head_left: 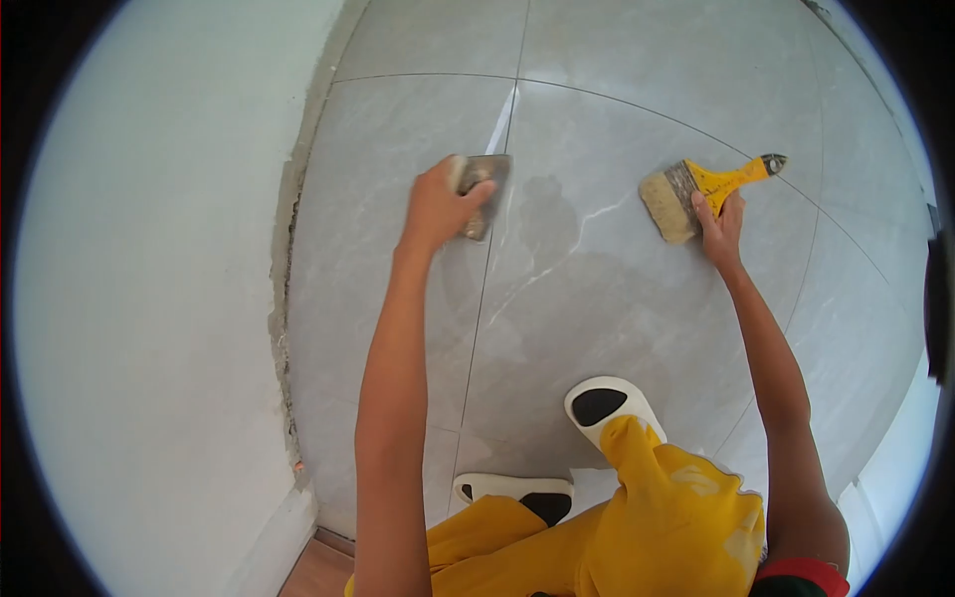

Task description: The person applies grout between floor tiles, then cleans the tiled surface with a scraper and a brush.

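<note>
My left hand [445,204] is closed around a flat, dirty scraper-like tool [490,184], which is over the joint between two grey floor tiles. A white streak [501,121] runs along the joint just beyond the tool. In my right hand [722,224] is a wide brush [716,184] with a yellow handle and pale, dirty bristles pointing left. The brush is over the grey tile [617,298] on the right. Damp patches [549,214] and white veins show on that tile between my hands.
A white wall [159,259] with a rough lower edge runs along the left. My feet in white and black slippers [614,406] stand near the bottom, below yellow trousers [676,527]. Brown flooring [318,570] shows at the bottom left, and another wall edge at the right.
</note>
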